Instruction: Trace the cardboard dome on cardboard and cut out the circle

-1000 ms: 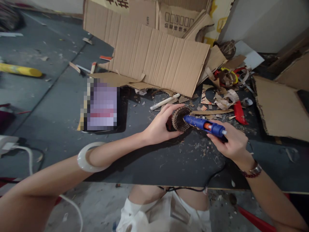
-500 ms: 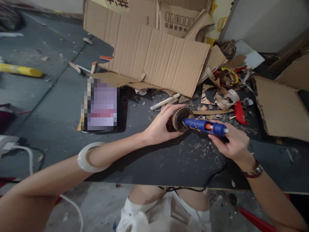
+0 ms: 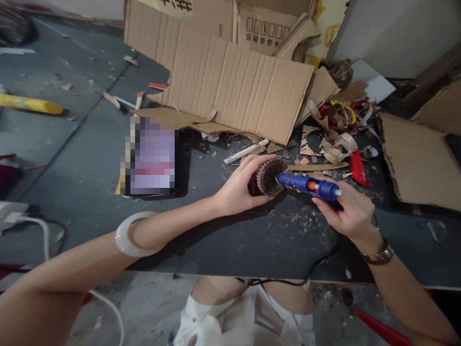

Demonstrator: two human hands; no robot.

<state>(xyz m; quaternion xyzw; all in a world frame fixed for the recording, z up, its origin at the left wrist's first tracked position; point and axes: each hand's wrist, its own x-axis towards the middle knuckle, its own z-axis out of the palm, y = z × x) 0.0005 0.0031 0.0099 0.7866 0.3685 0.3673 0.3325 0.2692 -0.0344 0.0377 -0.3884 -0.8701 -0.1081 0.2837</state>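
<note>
Watching remotely, I see my left hand [image 3: 236, 187] curled around a tightly wound corrugated-cardboard roll [image 3: 268, 178] near the view's centre. My right hand [image 3: 345, 214] closes on a blue hot glue gun [image 3: 309, 186], its nozzle at the roll's face. Loose cardboard strips [image 3: 333, 154] remain at two o'clock from the roll.

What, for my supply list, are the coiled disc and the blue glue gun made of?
The coiled disc looks like unfinished brown corrugated cardboard: wound strips show their fluted edges. The blue glue gun looks like glossy moulded plastic, going by its smooth sheen.
</note>
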